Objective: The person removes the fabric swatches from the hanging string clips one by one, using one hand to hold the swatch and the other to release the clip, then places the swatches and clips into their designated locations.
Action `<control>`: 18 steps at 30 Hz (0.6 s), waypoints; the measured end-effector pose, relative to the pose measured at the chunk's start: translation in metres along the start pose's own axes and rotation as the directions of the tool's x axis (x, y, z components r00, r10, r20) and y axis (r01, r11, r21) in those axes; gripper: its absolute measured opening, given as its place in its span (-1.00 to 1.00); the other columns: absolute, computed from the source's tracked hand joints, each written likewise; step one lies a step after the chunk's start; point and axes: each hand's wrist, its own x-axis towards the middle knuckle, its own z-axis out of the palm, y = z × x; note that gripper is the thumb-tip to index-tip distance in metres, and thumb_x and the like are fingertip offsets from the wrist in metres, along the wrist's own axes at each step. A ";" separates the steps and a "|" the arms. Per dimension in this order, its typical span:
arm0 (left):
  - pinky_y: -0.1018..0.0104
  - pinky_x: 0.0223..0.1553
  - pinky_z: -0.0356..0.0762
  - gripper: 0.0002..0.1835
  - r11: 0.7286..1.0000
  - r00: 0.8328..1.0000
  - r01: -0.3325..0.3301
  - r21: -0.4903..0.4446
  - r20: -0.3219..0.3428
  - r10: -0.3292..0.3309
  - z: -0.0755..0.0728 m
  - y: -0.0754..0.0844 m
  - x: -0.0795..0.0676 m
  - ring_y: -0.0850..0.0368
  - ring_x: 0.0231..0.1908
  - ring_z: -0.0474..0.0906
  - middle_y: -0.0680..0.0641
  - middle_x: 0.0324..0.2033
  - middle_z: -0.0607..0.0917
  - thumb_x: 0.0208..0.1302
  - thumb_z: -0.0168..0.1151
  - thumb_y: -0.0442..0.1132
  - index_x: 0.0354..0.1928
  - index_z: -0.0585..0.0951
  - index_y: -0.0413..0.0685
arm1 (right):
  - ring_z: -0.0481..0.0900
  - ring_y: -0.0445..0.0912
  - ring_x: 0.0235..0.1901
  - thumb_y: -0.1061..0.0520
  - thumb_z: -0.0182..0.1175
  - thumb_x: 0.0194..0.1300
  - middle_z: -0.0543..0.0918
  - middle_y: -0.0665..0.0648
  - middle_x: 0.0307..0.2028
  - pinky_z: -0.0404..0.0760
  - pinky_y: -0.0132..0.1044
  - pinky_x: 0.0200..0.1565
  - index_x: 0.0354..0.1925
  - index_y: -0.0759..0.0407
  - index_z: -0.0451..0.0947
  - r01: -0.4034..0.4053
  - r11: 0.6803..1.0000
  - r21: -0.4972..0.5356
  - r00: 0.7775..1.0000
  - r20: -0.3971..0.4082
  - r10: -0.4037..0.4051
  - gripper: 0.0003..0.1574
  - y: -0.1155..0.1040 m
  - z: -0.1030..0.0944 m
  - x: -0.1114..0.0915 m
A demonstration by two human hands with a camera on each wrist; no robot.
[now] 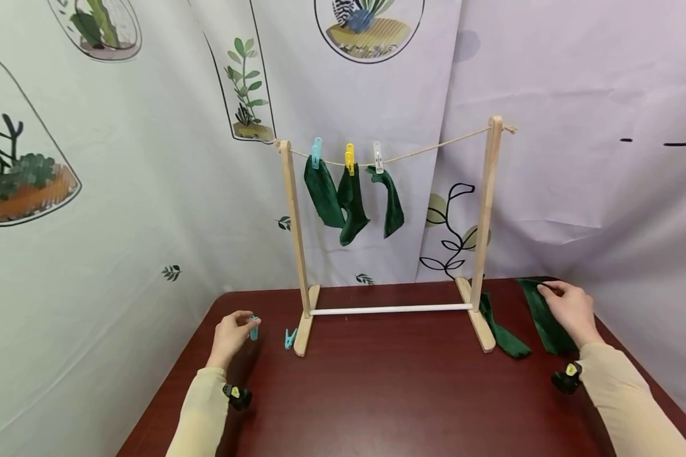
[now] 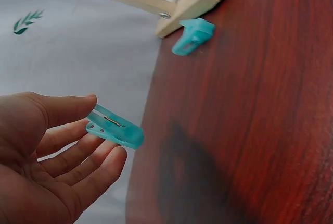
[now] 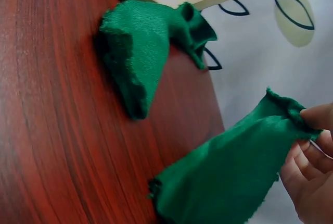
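Observation:
My left hand [image 1: 231, 335] pinches a light-blue clothespin [image 2: 117, 127] between thumb and fingertips above the table's left side. A second light-blue clothespin [image 1: 289, 339] lies on the table by the rack's left foot. At the right, my right hand [image 1: 568, 309] pinches the top edge of a green sock [image 3: 223, 166], which hangs down toward the table. Another green sock [image 3: 140, 52] lies crumpled beside the rack's right foot. Three green cloth pieces hang from the line [image 1: 437, 146], held by a blue clothespin [image 1: 317, 152], a yellow clothespin [image 1: 350, 158] and a white clothespin [image 1: 378, 157].
The wooden drying rack [image 1: 486, 216] stands at the back of the dark red table [image 1: 389, 393], its feet joined by a white rod [image 1: 391, 310]. A plant-patterned curtain [image 1: 166, 190] hangs close behind the table.

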 end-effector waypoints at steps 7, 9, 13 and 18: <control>0.25 -0.38 0.58 -0.55 1.000 1.000 0.010 0.012 0.018 -0.010 0.007 -0.005 0.003 -0.01 -0.35 0.63 -0.30 -0.16 0.66 0.42 0.27 -0.24 0.21 0.53 -0.44 | 0.54 0.39 -0.14 0.05 0.05 0.54 0.64 0.53 -0.10 0.47 0.24 -0.13 0.10 0.54 0.54 0.043 0.998 -0.037 0.999 -0.007 -0.044 -0.47 0.006 0.016 0.009; 0.25 -0.39 0.57 -0.55 1.000 1.000 0.011 0.023 0.020 -0.012 0.010 -0.005 0.004 -0.01 -0.37 0.62 -0.31 -0.16 0.66 0.41 0.28 -0.24 0.19 0.54 -0.45 | 0.54 0.39 -0.13 0.06 0.06 0.53 0.64 0.53 -0.10 0.49 0.24 -0.13 0.09 0.55 0.54 0.040 0.998 -0.044 0.999 -0.003 -0.041 -0.48 0.008 0.020 0.011; 0.21 -0.40 0.56 -0.57 0.999 1.000 0.008 0.049 0.024 -0.009 0.014 -0.007 0.007 0.00 -0.38 0.60 -0.36 -0.14 0.67 0.40 0.29 -0.25 0.14 0.56 -0.48 | 0.51 0.44 -0.08 0.05 0.04 0.55 0.60 0.56 -0.04 0.49 0.27 -0.12 0.13 0.56 0.51 0.008 0.999 -0.045 0.999 0.043 -0.006 -0.45 0.010 0.026 0.011; 0.17 -0.38 0.55 -0.59 0.998 0.999 0.003 0.057 0.032 -0.005 0.019 -0.007 0.009 -0.01 -0.37 0.58 -0.35 -0.17 0.68 0.38 0.30 -0.25 0.09 0.58 -0.49 | 0.47 0.50 -0.05 0.05 0.04 0.55 0.55 0.60 0.02 0.48 0.30 -0.10 0.13 0.57 0.49 -0.021 0.998 -0.055 0.996 0.088 0.026 -0.44 0.014 0.031 0.009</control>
